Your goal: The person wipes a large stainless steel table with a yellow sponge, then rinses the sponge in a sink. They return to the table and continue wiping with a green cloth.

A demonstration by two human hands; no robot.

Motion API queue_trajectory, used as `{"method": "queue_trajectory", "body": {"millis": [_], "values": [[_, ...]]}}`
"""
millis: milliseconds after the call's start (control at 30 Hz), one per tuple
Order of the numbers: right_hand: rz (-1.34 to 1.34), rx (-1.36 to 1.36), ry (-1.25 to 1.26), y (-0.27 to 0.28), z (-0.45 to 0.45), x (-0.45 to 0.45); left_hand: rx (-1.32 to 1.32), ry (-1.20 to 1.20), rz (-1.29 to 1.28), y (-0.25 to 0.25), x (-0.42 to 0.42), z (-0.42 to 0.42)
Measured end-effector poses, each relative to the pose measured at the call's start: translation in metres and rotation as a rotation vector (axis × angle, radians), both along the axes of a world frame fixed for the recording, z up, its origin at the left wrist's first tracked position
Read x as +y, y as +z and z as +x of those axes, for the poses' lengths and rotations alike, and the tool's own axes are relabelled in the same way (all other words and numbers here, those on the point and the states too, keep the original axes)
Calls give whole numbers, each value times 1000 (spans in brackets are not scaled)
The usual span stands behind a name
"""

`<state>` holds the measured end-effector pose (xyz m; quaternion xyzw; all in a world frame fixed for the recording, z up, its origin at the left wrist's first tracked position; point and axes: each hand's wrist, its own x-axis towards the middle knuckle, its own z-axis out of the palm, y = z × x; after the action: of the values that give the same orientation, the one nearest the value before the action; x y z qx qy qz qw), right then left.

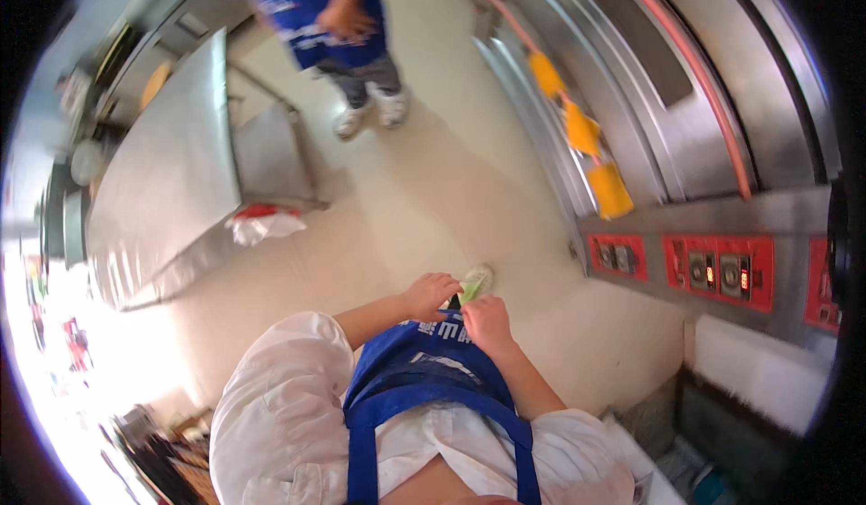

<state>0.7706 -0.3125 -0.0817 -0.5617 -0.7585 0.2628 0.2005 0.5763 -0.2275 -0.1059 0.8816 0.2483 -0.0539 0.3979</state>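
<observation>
Both of my hands are in front of my waist, above a blue apron point(433, 363) with white writing. A small light-green item point(471, 291), perhaps a leaf or a thin wrapper, sticks up between them. My right hand point(486, 320) has its fingers curled at the lower edge of this green item and appears to pinch it. My left hand point(431, 297) is on the other side, its fingers bent and close to the item; whether they touch it is not clear. A white shoe point(480, 276) shows on the floor just beyond.
A steel table point(169, 160) is at the left, with a red and white bag point(264, 224) by its corner. A co-worker in a blue apron point(338, 18) stands ahead. Along the right runs a steel oven point(649, 140) with red control panels point(718, 272) and yellow cloths point(582, 129) on it.
</observation>
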Motion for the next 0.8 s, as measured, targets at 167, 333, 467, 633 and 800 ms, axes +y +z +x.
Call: {"method": "queue_trajectory", "body": {"millis": [167, 333, 467, 633, 800], "values": [[59, 10, 563, 76, -136, -3, -193, 472, 299, 40, -80, -144], [166, 105, 792, 100, -282, -2, 15, 985, 342, 114, -184, -303], [-183, 251, 721, 142, -382, 19, -125, 1405, 6, 160, -227, -396], [-307, 291, 819, 172, -462, 82, -460, 1781, -181, 177, -208, -433], [-150, 170, 753, 189, -538, 193, -570, 1785, -3, 169, -85, -507]]}}
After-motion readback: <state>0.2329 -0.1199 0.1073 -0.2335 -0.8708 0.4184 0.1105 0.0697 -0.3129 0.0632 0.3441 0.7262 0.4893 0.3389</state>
